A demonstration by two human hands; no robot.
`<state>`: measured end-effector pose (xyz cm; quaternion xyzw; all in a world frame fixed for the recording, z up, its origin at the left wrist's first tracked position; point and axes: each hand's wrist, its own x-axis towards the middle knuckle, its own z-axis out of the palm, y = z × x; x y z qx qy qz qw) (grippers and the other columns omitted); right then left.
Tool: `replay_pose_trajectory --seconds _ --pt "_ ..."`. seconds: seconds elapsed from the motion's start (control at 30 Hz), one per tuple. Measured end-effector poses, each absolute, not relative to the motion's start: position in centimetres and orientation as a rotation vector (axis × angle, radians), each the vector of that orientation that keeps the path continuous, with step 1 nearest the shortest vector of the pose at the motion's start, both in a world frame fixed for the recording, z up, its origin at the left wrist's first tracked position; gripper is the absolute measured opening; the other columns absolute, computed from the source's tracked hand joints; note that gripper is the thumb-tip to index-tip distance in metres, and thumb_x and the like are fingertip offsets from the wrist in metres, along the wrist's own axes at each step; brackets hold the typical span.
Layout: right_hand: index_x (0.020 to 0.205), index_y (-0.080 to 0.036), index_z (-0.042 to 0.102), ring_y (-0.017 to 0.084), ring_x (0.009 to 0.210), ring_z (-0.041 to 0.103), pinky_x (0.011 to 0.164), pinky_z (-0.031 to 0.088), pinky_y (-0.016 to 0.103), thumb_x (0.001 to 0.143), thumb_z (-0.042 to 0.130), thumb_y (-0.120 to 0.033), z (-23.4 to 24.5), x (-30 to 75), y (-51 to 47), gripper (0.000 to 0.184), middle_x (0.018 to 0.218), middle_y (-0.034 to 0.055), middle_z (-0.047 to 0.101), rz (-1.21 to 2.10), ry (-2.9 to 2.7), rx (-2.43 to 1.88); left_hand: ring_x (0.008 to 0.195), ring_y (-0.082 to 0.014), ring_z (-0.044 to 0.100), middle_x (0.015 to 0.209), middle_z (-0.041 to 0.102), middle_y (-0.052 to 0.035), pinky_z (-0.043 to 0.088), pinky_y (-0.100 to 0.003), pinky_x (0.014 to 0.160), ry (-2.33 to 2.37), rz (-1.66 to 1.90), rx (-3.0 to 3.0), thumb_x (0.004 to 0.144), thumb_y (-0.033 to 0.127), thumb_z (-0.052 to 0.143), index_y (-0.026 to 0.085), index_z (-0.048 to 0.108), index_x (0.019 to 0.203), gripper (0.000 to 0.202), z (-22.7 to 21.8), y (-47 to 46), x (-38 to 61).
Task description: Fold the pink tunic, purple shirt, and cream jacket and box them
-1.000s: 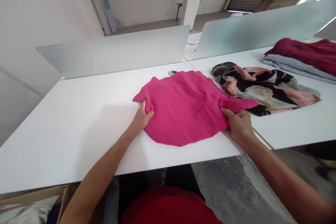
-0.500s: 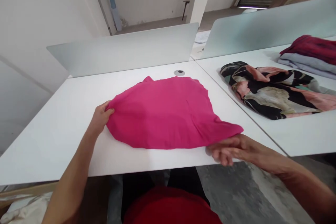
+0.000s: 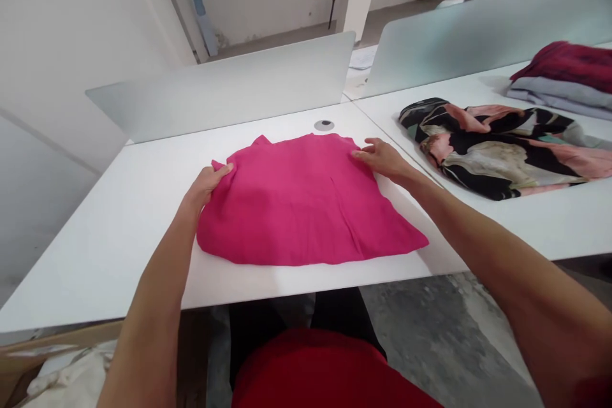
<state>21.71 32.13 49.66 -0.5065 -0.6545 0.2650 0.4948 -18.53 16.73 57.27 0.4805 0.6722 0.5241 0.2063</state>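
Note:
A bright pink garment (image 3: 306, 201) lies spread flat on the white table (image 3: 119, 217) in front of me. My left hand (image 3: 206, 182) rests at its far left corner, thumb on top of the cloth and fingers at its edge, seeming to pinch it. My right hand (image 3: 382, 157) lies at the far right corner with fingers stretched out flat on the fabric edge. Both forearms reach in from the near side.
A patterned black, pink and cream cloth (image 3: 497, 146) lies on the adjoining table to the right. Behind it sits a folded stack of grey and dark red fabric (image 3: 564, 76). Frosted divider panels (image 3: 224, 86) line the far edge. A round cable grommet (image 3: 324, 125) sits behind the garment.
My right hand has let go of the near right corner and moved up to the far right corner. My left hand has shifted to the far left corner. The garment now lies flatter.

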Motion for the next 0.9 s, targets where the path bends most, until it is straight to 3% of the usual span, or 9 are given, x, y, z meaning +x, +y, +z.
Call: replay_pose_trajectory --seconds 0.07,0.17,0.27,0.37,0.47,0.63,0.73,0.83,0.9 --pt "0.150 -0.004 0.054 0.031 0.113 0.068 0.101 0.053 0.044 0.084 0.081 -0.037 50.0 20.0 33.3 0.078 0.132 0.0224 0.068 0.583 -1.603 -1.273 0.065 -0.0171 0.059 0.065 0.064 -0.0014 0.049 -0.031 0.063 1.864 1.471 1.257 0.075 0.038 0.087 0.015 0.066 0.076 0.031 56.9 17.6 -18.4" --pt "0.133 -0.008 0.070 0.027 0.104 0.069 0.095 0.054 0.039 0.084 0.076 -0.020 50.8 18.4 33.5 0.051 0.119 0.0154 0.073 0.531 -1.583 -1.295 0.062 -0.0152 0.058 0.062 0.062 0.0025 0.048 -0.028 0.060 1.871 1.619 1.231 0.075 0.028 0.081 0.017 0.064 0.077 0.021 56.7 18.2 -18.7" --pt "0.112 -0.010 0.079 0.019 0.084 0.063 0.089 0.051 0.034 0.082 0.068 -0.008 51.6 18.0 33.3 0.031 0.097 0.0078 0.076 0.510 -1.544 -1.265 0.069 -0.0180 0.066 0.063 0.064 0.0027 0.050 -0.029 0.061 1.791 1.875 1.249 0.074 0.032 0.079 0.020 0.064 0.077 0.020 57.6 18.1 -19.1" --pt "0.110 -0.009 0.079 0.012 0.074 0.054 0.082 0.048 0.031 0.083 0.064 -0.007 52.3 18.6 32.8 0.031 0.090 0.0047 0.075 0.501 -1.499 -1.241 0.092 -0.0214 0.073 0.070 0.071 0.0025 0.057 -0.033 0.075 1.561 2.045 1.290 0.074 0.034 0.083 0.023 0.063 0.081 0.024 59.4 16.6 -18.7" --pt "0.104 -0.009 0.077 0.009 0.066 0.050 0.073 0.044 0.030 0.084 0.063 -0.006 53.5 19.6 31.7 0.024 0.080 0.0018 0.070 0.540 -1.383 -1.147 0.110 -0.0209 0.072 0.086 0.078 0.0023 0.060 -0.035 0.091 1.220 2.056 1.452 0.073 0.031 0.084 0.024 0.068 0.088 0.023 61.0 13.5 -16.9" --pt "0.086 -0.019 0.070 0.009 0.060 0.046 0.065 0.039 0.030 0.071 0.072 -0.004 55.2 23.2 27.6 0.021 0.061 -0.0050 0.056 0.721 -1.158 -0.694 0.116 -0.0166 0.072 0.101 0.082 0.0035 0.059 -0.029 0.105 0.941 1.939 1.732 0.082 0.019 0.078 0.026 0.078 0.089 0.010 61.3 6.3 -14.1" --pt "0.091 -0.022 0.075 0.014 0.066 0.053 0.067 0.041 0.033 0.057 0.080 -0.015 53.8 26.8 24.0 0.035 0.071 -0.0008 0.061 0.842 -1.180 -0.488 0.095 -0.0172 0.076 0.098 0.082 0.0101 0.063 -0.027 0.091 1.010 1.569 1.938 0.083 0.018 0.078 0.034 0.083 0.092 0.019 60.3 2.3 -14.6" --pt "0.097 -0.028 0.079 0.015 0.072 0.055 0.068 0.044 0.035 0.053 0.084 -0.024 49.5 30.2 20.4 0.045 0.088 0.0035 0.067 0.942 -1.264 -0.567 0.095 -0.0223 0.076 0.099 0.083 0.0037 0.062 -0.032 0.091 1.135 0.735 2.163 0.094 0.023 0.066 0.032 0.086 0.097 0.022 59.0 -0.5 -15.3" --pt "0.094 -0.032 0.080 0.019 0.072 0.059 0.066 0.046 0.035 0.054 0.089 -0.031 45.7 31.7 18.5 0.041 0.086 0.0053 0.069 1.078 -1.409 -0.775 0.099 -0.0230 0.076 0.104 0.082 -0.0021 0.059 -0.033 0.095 1.231 0.328 2.153 0.097 0.018 0.055 0.026 0.084 0.098 0.030 57.9 -1.4 -15.2"
